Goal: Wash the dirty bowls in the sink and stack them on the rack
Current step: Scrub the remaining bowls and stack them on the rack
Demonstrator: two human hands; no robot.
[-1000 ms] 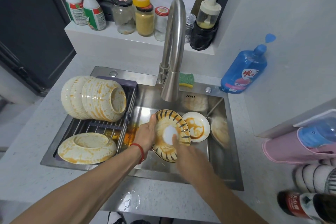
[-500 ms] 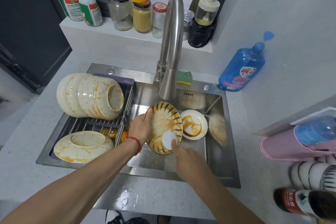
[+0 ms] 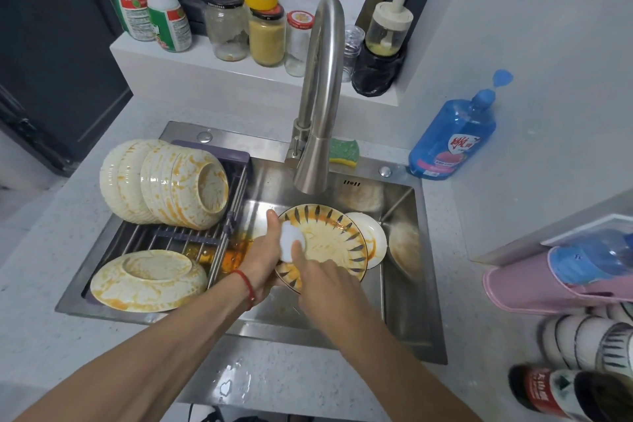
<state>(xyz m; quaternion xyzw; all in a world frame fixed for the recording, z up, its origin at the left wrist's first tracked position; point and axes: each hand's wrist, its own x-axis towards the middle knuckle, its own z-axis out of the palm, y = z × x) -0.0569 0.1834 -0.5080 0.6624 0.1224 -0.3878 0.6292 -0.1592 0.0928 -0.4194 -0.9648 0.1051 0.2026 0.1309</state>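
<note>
The table (image 3: 513,164) is running past every edge of the view, and the sink (image 3: 404,284) is sitting sunk in it, its floor half covered by arms and dishes. The rack (image 3: 178,236) is spanning the sink's left side, carrying a row of stained bowls (image 3: 164,181) lying on their sides and one upturned bowl (image 3: 147,279) in front. The tap (image 3: 320,96) is arching over the basin, hiding part of the jars behind it. Under it, the plate (image 3: 335,243) with dark rim marks is tilting up inside the sink, its lower left hidden by both hands. A smaller dish (image 3: 371,236) is peeking out just behind it, mostly covered. The left hand (image 3: 263,257) is gripping the plate's left rim, thumb on top, the other fingers out of sight beneath. The right hand (image 3: 325,284) is pinching a white pad (image 3: 291,243) against the plate's face, fingers pressed together on it.
</note>
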